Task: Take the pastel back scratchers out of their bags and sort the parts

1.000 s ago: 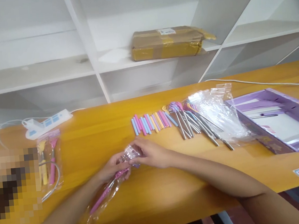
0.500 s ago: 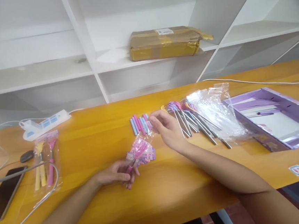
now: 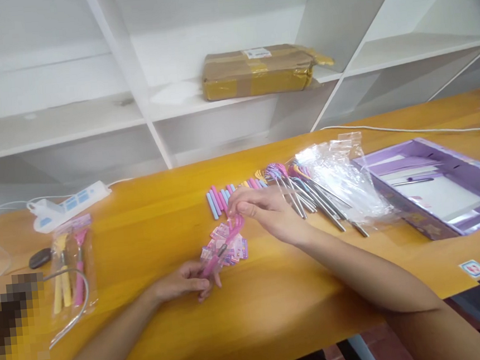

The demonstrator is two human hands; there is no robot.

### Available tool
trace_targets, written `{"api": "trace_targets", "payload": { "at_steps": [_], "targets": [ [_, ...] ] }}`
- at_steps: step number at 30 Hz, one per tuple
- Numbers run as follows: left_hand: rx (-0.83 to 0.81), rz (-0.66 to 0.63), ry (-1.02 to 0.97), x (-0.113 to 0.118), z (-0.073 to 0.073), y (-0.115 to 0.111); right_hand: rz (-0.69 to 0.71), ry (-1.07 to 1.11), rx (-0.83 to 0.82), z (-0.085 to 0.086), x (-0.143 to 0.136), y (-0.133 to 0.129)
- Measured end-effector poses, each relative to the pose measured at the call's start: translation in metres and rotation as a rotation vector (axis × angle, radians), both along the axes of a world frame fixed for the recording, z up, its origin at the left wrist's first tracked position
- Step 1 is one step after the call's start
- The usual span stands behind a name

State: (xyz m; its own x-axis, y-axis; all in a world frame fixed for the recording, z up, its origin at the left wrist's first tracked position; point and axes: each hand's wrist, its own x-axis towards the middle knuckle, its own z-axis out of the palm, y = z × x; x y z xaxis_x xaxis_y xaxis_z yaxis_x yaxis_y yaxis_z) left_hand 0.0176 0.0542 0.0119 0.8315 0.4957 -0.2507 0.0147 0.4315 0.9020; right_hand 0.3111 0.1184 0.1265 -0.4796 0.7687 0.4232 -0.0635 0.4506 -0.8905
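Observation:
My left hand [image 3: 190, 279] is closed around the pink grip of a back scratcher [image 3: 222, 250], which has a short metal neck and a pink claw head and appears to be inside a clear plastic bag. At the head end, the fingers of my right hand [image 3: 272, 213] pinch the bag's top edge. Beneath the scratcher lies a pile of small pink and purple printed cards [image 3: 240, 251]. Behind my right hand is a row of pink, blue and yellow handle grips [image 3: 213, 203], partly hidden. Metal scratcher rods [image 3: 324, 206] with coloured claw heads lie to the right.
Clear plastic bags [image 3: 345, 182] are heaped beside an open purple box [image 3: 411, 221] holding papers and a pen. At left lie bagged scratchers [image 3: 71, 273], a white power strip [image 3: 72, 206], a black mouse [image 3: 40, 258] and cables. A taped carton [image 3: 256, 75] rests on the shelf.
My right hand has moved slightly, its fingers now by the claw head. The scratcher's metal neck shows more plainly. The whole view has shifted a little.

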Motion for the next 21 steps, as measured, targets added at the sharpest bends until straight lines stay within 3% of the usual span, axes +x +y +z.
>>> {"api": "trace_targets", "payload": {
  "at_steps": [5, 9, 12, 17, 21],
  "targets": [
    [0.071, -0.009, 0.089, 0.001, 0.006, -0.001, 0.065, -0.039, -0.005, 0.009, 0.007, -0.016],
    [0.068, -0.007, 0.071, 0.002, 0.007, -0.001, -0.197, -0.007, 0.149, 0.02, 0.009, -0.028],
    [0.086, -0.027, 0.096, 0.001, 0.007, -0.001, -0.251, -0.024, 0.15, 0.037, 0.025, -0.025],
    [0.065, -0.037, 0.071, 0.0, 0.005, 0.001, -0.448, 0.316, 0.114, 0.068, 0.088, 0.005],
    [0.046, -0.048, -0.003, 0.002, 0.001, 0.002, -0.736, 0.282, 0.181, 0.076, 0.159, 0.035]
  ]
}}
